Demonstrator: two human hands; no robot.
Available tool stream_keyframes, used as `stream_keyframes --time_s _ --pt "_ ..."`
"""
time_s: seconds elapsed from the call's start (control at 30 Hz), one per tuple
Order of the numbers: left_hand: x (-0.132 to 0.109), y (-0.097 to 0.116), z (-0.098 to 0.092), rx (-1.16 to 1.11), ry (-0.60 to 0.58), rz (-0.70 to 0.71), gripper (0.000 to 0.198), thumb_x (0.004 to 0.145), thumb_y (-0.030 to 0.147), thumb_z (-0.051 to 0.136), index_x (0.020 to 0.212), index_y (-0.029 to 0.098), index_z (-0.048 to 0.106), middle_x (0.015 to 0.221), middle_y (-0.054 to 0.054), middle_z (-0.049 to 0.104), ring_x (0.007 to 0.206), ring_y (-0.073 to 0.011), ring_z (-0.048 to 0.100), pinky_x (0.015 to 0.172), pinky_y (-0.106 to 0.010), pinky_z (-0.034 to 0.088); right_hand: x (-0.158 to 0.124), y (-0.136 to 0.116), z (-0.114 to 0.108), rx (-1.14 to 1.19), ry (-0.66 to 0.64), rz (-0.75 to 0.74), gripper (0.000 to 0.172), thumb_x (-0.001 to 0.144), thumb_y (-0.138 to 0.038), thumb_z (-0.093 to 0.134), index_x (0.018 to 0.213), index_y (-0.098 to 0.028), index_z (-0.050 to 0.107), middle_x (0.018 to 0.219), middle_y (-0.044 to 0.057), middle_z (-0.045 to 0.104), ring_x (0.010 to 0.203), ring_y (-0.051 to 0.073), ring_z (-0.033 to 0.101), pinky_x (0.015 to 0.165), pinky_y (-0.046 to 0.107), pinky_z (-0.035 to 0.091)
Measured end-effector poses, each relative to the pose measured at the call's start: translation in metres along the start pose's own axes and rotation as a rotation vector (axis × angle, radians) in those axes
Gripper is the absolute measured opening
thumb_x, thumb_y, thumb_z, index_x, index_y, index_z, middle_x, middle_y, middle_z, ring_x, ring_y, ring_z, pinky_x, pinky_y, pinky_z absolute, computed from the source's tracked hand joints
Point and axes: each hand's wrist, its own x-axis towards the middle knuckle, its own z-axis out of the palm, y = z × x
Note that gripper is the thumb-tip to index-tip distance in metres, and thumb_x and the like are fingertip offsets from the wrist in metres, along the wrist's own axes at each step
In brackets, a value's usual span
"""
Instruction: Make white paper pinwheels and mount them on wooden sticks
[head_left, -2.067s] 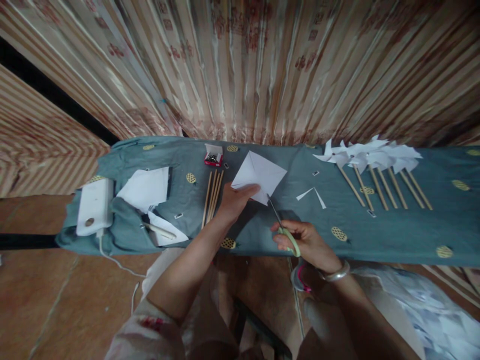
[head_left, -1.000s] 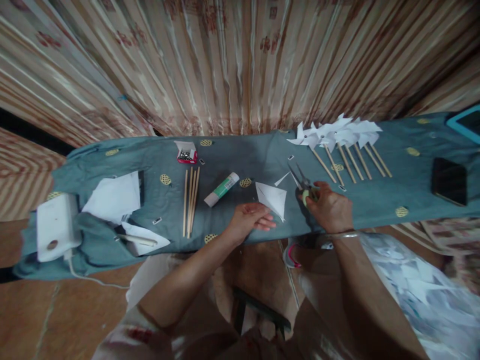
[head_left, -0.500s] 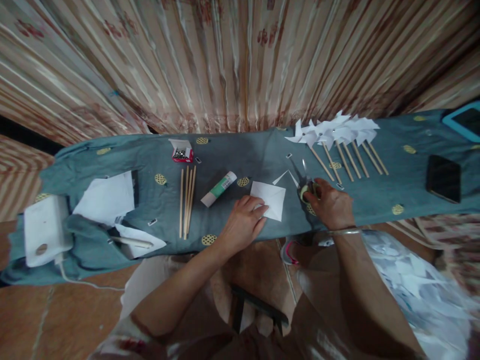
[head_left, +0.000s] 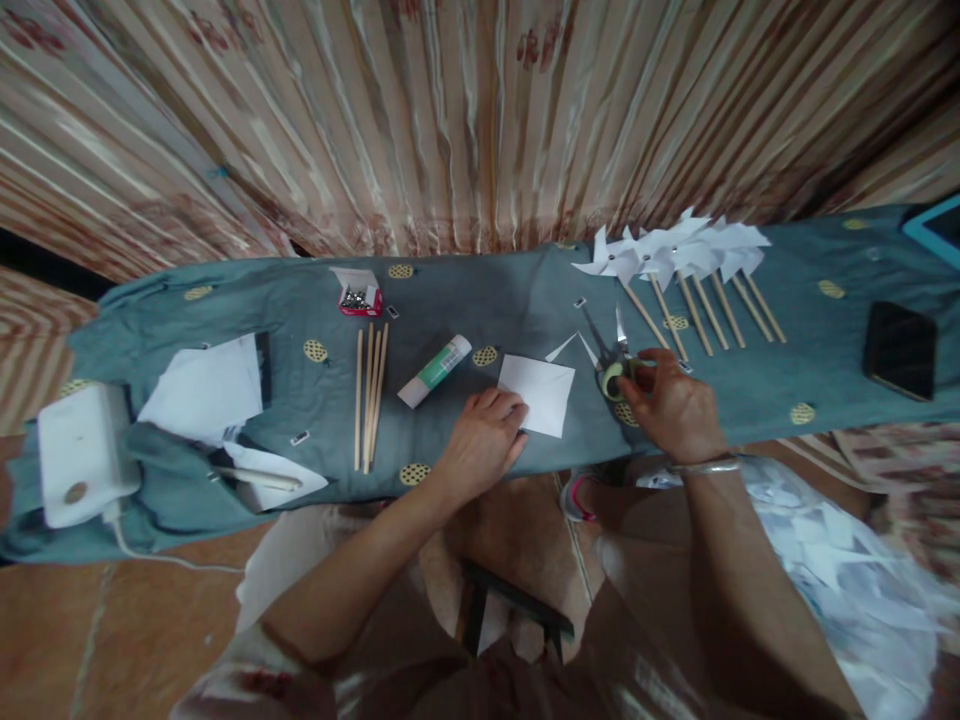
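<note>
A white paper square [head_left: 544,392] lies flat on the blue-green cloth [head_left: 487,310]. My left hand [head_left: 480,445] rests on its left edge with the fingers bent down onto it. Just to the right, green-handled scissors [head_left: 611,350] lie on the cloth with their blades apart. My right hand [head_left: 671,405] has its fingertips on the scissor handles. Two thin paper offcuts [head_left: 574,347] sit between the square and the scissors.
A glue stick [head_left: 435,371], several wooden sticks [head_left: 367,395] and a red pin box [head_left: 356,295] lie to the left. Further left are loose paper [head_left: 206,385] and a white device [head_left: 79,455]. Finished paper pinwheels [head_left: 682,265] and a black phone [head_left: 898,350] are at right.
My right hand carried the scissors from the paper to the right and set them on the cloth. My left hand laid the paper flat near the front edge.
</note>
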Motion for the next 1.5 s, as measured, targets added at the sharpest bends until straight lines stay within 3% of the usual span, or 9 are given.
stream_keyframes --time_s 0.23,0.37,0.5,0.57,0.87,1.5 --pt "0.000 0.000 0.001 -0.001 0.006 -0.003 0.024 0.094 0.024 0.056 0.115 0.012 0.060 0.123 -0.012 0.064 0.115 -0.0282 0.053 0.095 -0.043 0.044 0.001 0.003 0.000 -0.036 -0.001 -0.041 0.031 0.090 -0.033 0.052 0.105 -0.016 0.072 0.098 0.015 0.077 0.085 0.030 0.072 0.071 0.036 0.050" --pt "-0.001 0.001 0.002 -0.003 0.017 0.000 0.023 0.094 0.023 0.057 0.114 0.013 0.060 0.124 -0.012 0.063 0.115 -0.0280 0.053 0.096 -0.044 0.044 -0.003 -0.014 0.002 0.109 0.083 -0.084 0.042 0.094 -0.043 0.049 0.114 -0.012 0.070 0.110 0.018 0.075 0.100 0.032 0.070 0.086 0.042 0.052" --pt "-0.001 0.001 0.002 -0.010 0.022 0.003 0.023 0.094 0.022 0.055 0.115 0.014 0.060 0.123 -0.012 0.063 0.116 -0.0278 0.053 0.096 -0.044 0.044 -0.006 -0.044 0.013 0.364 0.055 -0.190 0.061 0.087 -0.058 0.058 0.127 -0.013 0.060 0.117 0.017 0.072 0.104 0.031 0.069 0.090 0.042 0.054" --pt "-0.001 0.000 0.003 -0.012 0.025 0.008 0.023 0.095 0.023 0.055 0.115 0.014 0.060 0.122 -0.013 0.063 0.116 -0.0279 0.053 0.096 -0.044 0.044 -0.006 -0.054 0.022 0.385 0.052 -0.236 0.068 0.086 -0.059 0.060 0.133 -0.011 0.055 0.120 0.019 0.070 0.110 0.033 0.066 0.095 0.046 0.052" --pt "-0.002 0.000 0.002 -0.022 0.017 0.013 0.024 0.095 0.023 0.055 0.116 0.012 0.060 0.123 -0.013 0.063 0.116 -0.0280 0.053 0.097 -0.044 0.043 0.002 -0.055 0.042 0.338 0.032 -0.297 0.061 0.082 -0.042 0.064 0.133 -0.011 0.054 0.121 0.018 0.069 0.113 0.034 0.062 0.100 0.049 0.048" --pt "-0.010 -0.007 -0.002 0.030 0.040 0.029 0.019 0.096 0.023 0.054 0.105 0.012 0.067 0.115 -0.011 0.069 0.106 -0.0267 0.059 0.095 -0.042 0.041 0.023 -0.043 0.036 0.405 -0.049 -0.287 0.048 0.079 -0.021 0.058 0.126 -0.014 0.059 0.109 0.012 0.074 0.095 0.027 0.068 0.092 0.044 0.054"
